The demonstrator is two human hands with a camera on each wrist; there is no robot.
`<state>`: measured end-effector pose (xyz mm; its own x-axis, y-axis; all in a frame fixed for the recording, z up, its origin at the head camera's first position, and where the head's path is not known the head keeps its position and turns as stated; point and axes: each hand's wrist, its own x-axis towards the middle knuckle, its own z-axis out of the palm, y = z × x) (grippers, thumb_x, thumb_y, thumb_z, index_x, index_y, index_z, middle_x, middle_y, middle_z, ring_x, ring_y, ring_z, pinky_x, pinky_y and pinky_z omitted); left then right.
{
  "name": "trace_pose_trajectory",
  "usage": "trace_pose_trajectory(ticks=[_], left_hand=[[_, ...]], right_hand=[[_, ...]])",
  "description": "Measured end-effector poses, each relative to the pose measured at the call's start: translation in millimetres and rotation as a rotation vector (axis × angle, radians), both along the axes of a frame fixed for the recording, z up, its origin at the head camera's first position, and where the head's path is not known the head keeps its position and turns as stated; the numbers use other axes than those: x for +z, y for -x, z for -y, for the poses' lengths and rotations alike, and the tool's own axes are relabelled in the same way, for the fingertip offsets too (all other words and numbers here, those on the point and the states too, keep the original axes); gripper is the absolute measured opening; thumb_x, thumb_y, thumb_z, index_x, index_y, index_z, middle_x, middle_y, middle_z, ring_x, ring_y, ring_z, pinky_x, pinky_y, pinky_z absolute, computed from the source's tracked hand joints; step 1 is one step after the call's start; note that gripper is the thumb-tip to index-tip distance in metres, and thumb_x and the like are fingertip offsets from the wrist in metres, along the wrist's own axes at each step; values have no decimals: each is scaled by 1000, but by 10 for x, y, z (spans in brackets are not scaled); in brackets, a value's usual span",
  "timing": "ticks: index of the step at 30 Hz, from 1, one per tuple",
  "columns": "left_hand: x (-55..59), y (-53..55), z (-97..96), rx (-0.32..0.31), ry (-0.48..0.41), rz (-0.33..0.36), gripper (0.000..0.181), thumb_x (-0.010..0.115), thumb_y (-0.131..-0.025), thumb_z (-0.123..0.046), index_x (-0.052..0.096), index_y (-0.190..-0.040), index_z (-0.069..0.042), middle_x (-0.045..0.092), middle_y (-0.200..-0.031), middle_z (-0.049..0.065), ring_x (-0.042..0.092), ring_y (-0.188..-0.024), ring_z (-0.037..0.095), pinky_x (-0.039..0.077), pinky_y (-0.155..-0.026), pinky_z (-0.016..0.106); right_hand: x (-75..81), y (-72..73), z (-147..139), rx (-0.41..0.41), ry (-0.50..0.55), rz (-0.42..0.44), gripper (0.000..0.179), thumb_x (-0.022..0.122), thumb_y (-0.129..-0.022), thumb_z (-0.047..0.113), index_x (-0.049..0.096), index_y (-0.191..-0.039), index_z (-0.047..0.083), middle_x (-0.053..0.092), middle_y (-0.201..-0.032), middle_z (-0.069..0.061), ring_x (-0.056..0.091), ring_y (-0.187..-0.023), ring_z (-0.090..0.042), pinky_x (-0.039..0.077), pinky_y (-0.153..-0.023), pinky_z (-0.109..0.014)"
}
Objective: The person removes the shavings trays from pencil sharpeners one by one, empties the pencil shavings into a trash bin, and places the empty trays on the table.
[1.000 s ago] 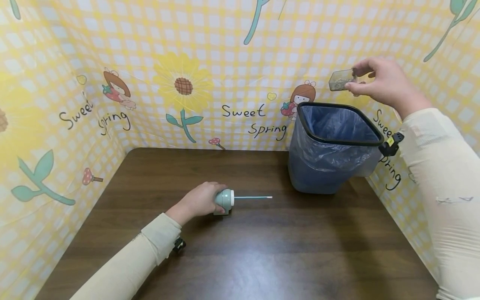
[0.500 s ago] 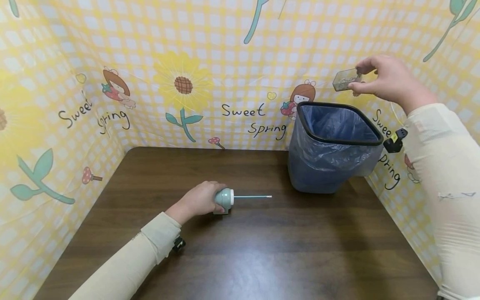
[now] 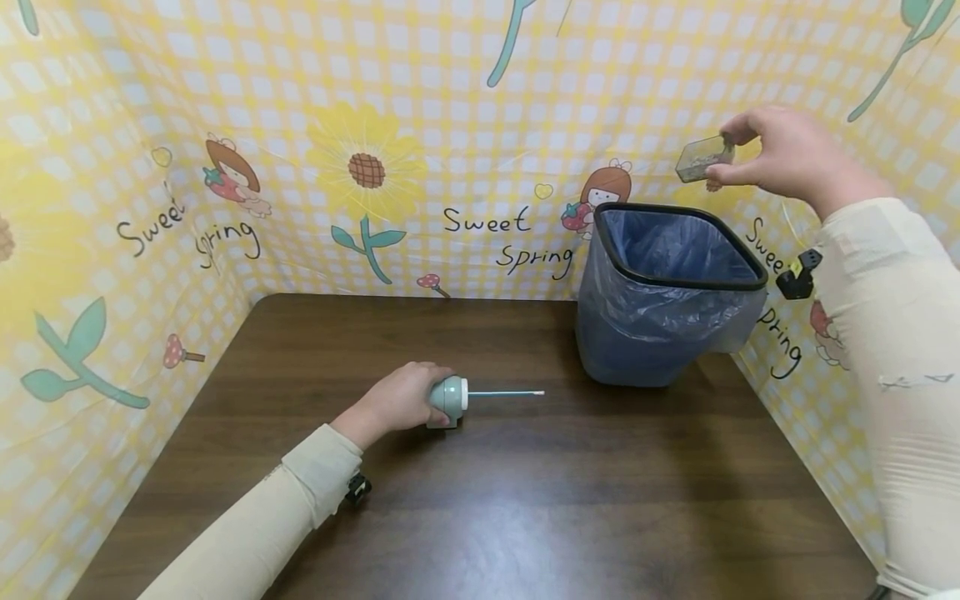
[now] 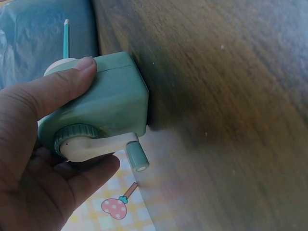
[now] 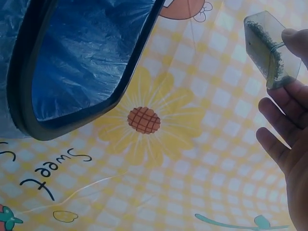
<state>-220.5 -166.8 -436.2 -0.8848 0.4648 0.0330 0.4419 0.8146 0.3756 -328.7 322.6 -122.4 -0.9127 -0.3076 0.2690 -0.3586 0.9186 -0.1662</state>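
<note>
My left hand (image 3: 405, 395) grips a green crank pencil sharpener (image 4: 115, 91) low over the wooden table (image 3: 480, 500). A blue pencil (image 3: 504, 392) sticks out of its white front, pointing right. In the left wrist view my thumb lies on the sharpener's top and its white crank (image 4: 98, 146) faces me. Up at the back right, my right hand (image 3: 787, 158) pinches a clear shavings drawer (image 3: 701, 158) by its end, thumb on one side and fingers on the other. Shavings (image 5: 269, 50) show inside the drawer, which is tilted in the right wrist view.
Below the drawer stands a blue bin (image 3: 630, 350) with a black rim (image 3: 678, 286) and a plastic liner (image 5: 91, 53), at the table's back right corner. A yellow checked cloth (image 3: 285, 75) with printed flowers hangs along the back and both sides.
My right hand has moved a little to the right and slightly up with the shavings drawer. The left hand, the sharpener and the pencil have stayed in place.
</note>
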Motion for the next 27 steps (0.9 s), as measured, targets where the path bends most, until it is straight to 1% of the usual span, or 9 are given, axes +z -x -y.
trace_pose_trajectory(ticks=[8, 13, 19, 27], left_hand=[[10, -4, 9, -4, -5, 0, 76, 94, -74, -30, 62, -138, -6, 69, -126, 8, 65, -105, 21, 56, -90, 41], [17, -5, 20, 0, -1, 6, 76, 94, -74, -31, 62, -139, -7, 69, -125, 7, 65, -104, 21, 56, -90, 41], [-6, -12, 19, 8, -6, 9, 75, 94, -74, -31, 63, -138, -8, 69, -125, 6, 65, -104, 21, 56, -90, 41], [-46, 5, 18, 0, -5, -10, 75, 94, -74, -32, 63, -138, -9, 70, -124, 5, 65, -103, 20, 57, -89, 40]], right_hand=[[7, 2, -14, 8, -73, -19, 70, 69, -97, 34, 46, -145, -11, 48, -144, -35, 43, -132, -54, 35, -105, -69], [10, 15, -3, 4, -101, -12, 74, 71, -96, 38, 46, -146, -11, 48, -144, -35, 43, -132, -54, 34, -106, -69], [14, 13, 4, 7, -129, -9, 80, 71, -94, 44, 44, -148, -9, 48, -145, -34, 42, -133, -54, 34, -107, -69], [2, 10, -3, 22, -208, -28, 73, 72, -95, 38, 48, -143, -11, 50, -142, -35, 43, -132, -53, 35, -107, -68]])
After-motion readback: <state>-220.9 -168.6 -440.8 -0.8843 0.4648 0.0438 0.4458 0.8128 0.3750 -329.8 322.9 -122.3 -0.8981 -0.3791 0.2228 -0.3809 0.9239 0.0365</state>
